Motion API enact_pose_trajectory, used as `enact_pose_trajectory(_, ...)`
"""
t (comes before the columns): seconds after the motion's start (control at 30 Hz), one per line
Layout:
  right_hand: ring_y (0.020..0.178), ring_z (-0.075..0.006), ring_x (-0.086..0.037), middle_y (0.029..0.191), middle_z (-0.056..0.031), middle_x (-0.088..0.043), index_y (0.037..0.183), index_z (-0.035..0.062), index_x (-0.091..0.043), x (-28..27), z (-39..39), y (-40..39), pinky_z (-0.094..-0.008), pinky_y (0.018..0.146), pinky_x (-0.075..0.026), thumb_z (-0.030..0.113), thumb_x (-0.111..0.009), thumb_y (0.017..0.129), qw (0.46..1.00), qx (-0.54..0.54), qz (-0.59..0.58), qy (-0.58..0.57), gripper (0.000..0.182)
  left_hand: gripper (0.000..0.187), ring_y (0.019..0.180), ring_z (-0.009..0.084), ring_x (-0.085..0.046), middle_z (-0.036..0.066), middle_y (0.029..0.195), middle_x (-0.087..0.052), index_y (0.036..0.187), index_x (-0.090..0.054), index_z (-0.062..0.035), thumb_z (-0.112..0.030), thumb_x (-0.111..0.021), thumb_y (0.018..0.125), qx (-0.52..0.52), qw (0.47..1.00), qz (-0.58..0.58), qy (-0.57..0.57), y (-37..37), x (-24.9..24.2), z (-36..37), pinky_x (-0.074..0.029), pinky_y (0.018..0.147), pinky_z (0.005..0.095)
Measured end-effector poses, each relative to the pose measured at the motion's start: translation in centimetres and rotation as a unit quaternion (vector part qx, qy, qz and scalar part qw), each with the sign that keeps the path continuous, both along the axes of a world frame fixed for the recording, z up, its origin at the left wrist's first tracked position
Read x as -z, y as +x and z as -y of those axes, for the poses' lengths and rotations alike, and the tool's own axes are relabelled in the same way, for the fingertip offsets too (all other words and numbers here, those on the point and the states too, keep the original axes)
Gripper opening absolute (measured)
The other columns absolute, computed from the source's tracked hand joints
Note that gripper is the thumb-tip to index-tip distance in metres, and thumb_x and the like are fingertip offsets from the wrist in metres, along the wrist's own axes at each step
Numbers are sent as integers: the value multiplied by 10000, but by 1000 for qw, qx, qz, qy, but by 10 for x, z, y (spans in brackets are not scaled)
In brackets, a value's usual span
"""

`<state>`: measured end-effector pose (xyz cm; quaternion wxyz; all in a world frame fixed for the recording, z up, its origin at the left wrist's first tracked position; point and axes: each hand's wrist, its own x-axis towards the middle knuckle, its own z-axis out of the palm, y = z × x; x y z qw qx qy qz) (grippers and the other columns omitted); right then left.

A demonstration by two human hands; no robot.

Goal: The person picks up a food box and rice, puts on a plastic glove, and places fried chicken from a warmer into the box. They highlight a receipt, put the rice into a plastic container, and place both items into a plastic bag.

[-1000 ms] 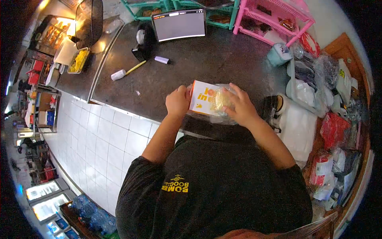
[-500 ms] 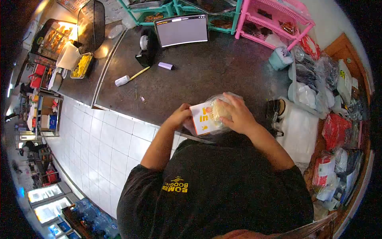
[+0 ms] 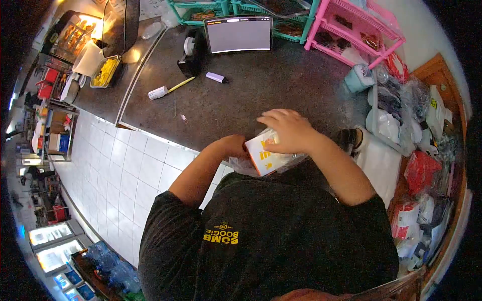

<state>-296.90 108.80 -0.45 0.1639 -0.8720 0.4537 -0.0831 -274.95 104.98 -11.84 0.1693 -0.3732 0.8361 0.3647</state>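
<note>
A white box (image 3: pixel 261 155) with yellow lettering and an orange edge is tilted just off the counter's front edge, close to my body. My right hand (image 3: pixel 291 132) lies over its right part, thumb on the printed face and fingers bent across the far side. Under that palm something pale and round shows only in part. At the box's left edge, my left hand (image 3: pixel 232 146) is closed, its fingertips mostly hidden. Clear plastic (image 3: pixel 243 165), like a thin bag, hangs crumpled below my left hand and also shows at the box's right side.
On the dark counter (image 3: pixel 296 85) lie a purple highlighter (image 3: pixel 216 77), a white-and-yellow marker (image 3: pixel 158 93) and a tape dispenser (image 3: pixel 189 55). Behind are a tablet screen (image 3: pixel 239 35) and a pink rack (image 3: pixel 346 32). A basket of plastic packs (image 3: pixel 389 118) stands right; a yellow-filled tray (image 3: pixel 106 71) left.
The box has tilted and shifted slightly right. My right hand has slid over the round pale thing, covering most of it. More loose plastic shows below my left hand.
</note>
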Motion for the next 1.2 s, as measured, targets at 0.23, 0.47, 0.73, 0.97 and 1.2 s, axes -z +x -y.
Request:
enact_pose_trajectory(0.23,936,-297,-564,1015,-148,-588,1131,106,-532,3,32,46,-415,793,-446,412,-622,642,915,-137,-260,276,584,220,748,355,-592,181,784,-615,804,-629,-46,-237,-553,725,-138,985,18,-102,8,22,8,-466,674,423)
enact_pose_trajectory(0.47,856,-300,-591,903,-152,-618,963,71,-618,18,40,33,-410,733,-465,419,-603,679,957,79,-179,215,449,196,778,336,-559,157,820,-584,828,-562,-48,-232,-554,759,-324,867,-256,-278,-20,-70,9,-447,661,416)
enact_pose_trajectory(0.73,1156,-363,-380,1270,-177,-395,1239,110,-426,-1,-23,-21,-456,959,-306,466,-604,698,985,156,-20,-70,671,381,761,313,-564,189,856,-563,936,-538,4,-312,-614,736,-434,861,-219,-151,-4,2,-38,-449,667,359)
enact_pose_trajectory(0.97,1216,-371,-253,1365,-140,-242,1329,159,-293,22,-49,-26,-458,1007,-238,417,-649,673,989,147,-22,-7,789,284,841,225,-589,129,1001,-584,1042,-537,-32,-145,-509,783,-648,487,-481,334,6,62,-41,-478,690,315)
enact_pose_trajectory(1.2,1207,-363,-265,1360,-134,-252,1328,162,-296,25,-48,-21,-465,1011,-226,403,-647,672,988,151,2,-6,782,339,861,298,-582,201,958,-578,1065,-443,-1,-214,-530,816,-532,742,-389,124,-5,13,-37,-460,710,372)
